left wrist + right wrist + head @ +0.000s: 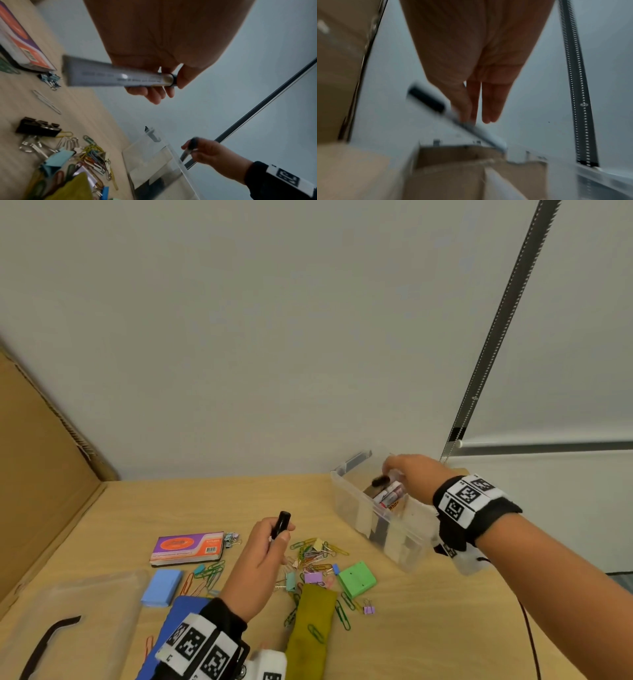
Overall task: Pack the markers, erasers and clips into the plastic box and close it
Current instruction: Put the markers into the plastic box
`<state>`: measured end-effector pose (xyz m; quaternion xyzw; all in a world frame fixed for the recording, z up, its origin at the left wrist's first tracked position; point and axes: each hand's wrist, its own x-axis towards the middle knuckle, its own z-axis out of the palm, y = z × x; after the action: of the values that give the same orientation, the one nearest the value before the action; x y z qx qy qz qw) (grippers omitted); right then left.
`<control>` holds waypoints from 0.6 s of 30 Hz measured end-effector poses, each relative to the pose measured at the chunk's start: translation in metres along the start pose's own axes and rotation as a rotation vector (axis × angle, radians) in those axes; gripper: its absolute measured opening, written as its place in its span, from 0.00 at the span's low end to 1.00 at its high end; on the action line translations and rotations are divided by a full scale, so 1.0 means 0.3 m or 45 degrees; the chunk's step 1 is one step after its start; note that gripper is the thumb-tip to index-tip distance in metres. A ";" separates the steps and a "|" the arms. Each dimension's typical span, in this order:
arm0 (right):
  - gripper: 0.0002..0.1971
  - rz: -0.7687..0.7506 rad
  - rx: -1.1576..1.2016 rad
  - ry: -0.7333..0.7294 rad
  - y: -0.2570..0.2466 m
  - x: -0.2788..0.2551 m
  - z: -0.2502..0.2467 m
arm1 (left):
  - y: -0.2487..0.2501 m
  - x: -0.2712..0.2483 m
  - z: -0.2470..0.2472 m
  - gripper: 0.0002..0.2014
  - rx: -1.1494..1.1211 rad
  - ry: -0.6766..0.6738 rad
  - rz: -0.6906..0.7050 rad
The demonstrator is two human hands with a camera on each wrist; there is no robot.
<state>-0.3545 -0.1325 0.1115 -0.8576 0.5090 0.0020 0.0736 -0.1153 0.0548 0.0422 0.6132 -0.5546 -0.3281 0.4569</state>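
Note:
A clear plastic box (387, 537) stands at the table's back right with several markers (390, 497) inside. My right hand (388, 470) hovers over its far end and pinches a black-capped marker (379, 481) at the fingertips. The blurred right wrist view shows that marker (435, 106) slanting above the box (412, 162). My left hand (279, 537) grips a second black-capped marker (281, 523), raised over the clips. Its grey barrel (109, 75) crosses the left wrist view. Coloured paper clips and binder clips (315, 556) lie scattered, with a blue eraser (161, 587) and a green eraser (356, 578) beside them.
The clear lid (68, 611) with a black handle lies at the front left. A purple and orange packet (188, 547) sits behind the blue eraser. An olive cloth pouch (311, 635) and a blue item (181, 621) lie near my left wrist. Cardboard (37, 474) walls the left side.

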 end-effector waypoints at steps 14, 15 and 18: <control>0.27 0.541 0.197 0.298 0.149 -0.136 0.284 | 0.122 0.063 0.046 0.07 0.220 0.227 0.248; 0.28 0.555 0.239 0.284 0.148 -0.139 0.299 | 0.155 0.083 0.063 0.08 0.226 0.240 0.266; 0.29 0.551 0.334 0.327 0.145 -0.140 0.319 | 0.239 0.157 0.139 0.10 0.402 0.221 0.308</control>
<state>-0.4059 -0.1041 0.0146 -0.7053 0.6814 -0.1568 0.1166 -0.1724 0.0029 0.0981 0.6321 -0.6272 -0.1259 0.4372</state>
